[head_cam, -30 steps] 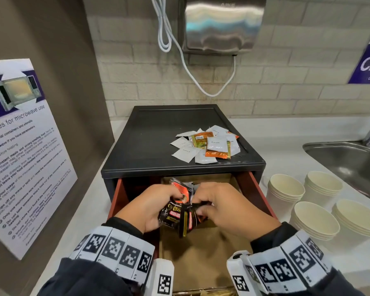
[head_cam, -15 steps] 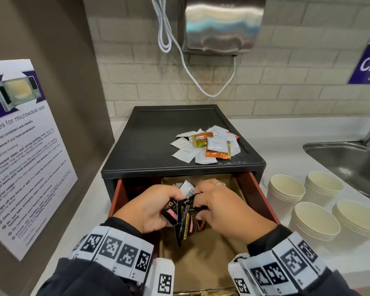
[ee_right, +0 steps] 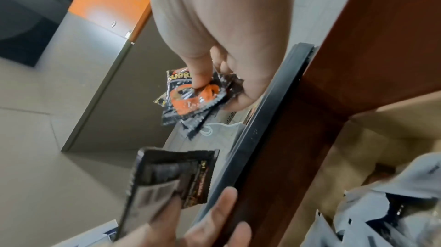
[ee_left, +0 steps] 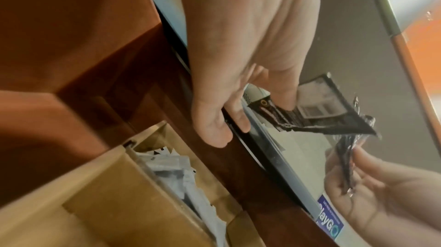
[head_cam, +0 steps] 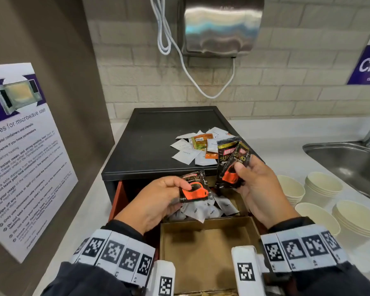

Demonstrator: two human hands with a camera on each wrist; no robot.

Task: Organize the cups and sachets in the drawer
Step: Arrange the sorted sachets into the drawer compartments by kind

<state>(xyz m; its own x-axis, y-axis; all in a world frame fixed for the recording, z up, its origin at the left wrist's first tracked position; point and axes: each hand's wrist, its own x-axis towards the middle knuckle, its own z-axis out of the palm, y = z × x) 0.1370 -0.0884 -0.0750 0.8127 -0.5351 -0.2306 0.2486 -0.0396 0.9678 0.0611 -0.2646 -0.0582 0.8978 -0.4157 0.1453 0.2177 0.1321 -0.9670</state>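
My left hand (head_cam: 158,197) pinches one black and orange coffee sachet (head_cam: 193,188) above the open drawer (head_cam: 118,199); the wrist view shows its printed back (ee_left: 317,107). Beside it, my right hand (head_cam: 256,186) grips a small fan of the same black sachets (head_cam: 231,161), seen close in the right wrist view (ee_right: 195,98). Below both hands a heap of white sachets (head_cam: 203,209) fills the drawer's rear cardboard compartment. The front cardboard compartment (head_cam: 205,251) holds nothing I can see. More white and orange sachets (head_cam: 198,146) lie on the black cabinet top (head_cam: 154,144).
Stacks of cream paper cups (head_cam: 320,189) stand on the white counter right of the drawer, next to a steel sink (head_cam: 350,163). A hand dryer (head_cam: 220,24) hangs on the brick wall. A microwave notice (head_cam: 19,146) leans at the left.
My hands have come apart and lifted out of the drawer. The bundle of black sachets is now split, one in the left hand and the others in the right, held higher.
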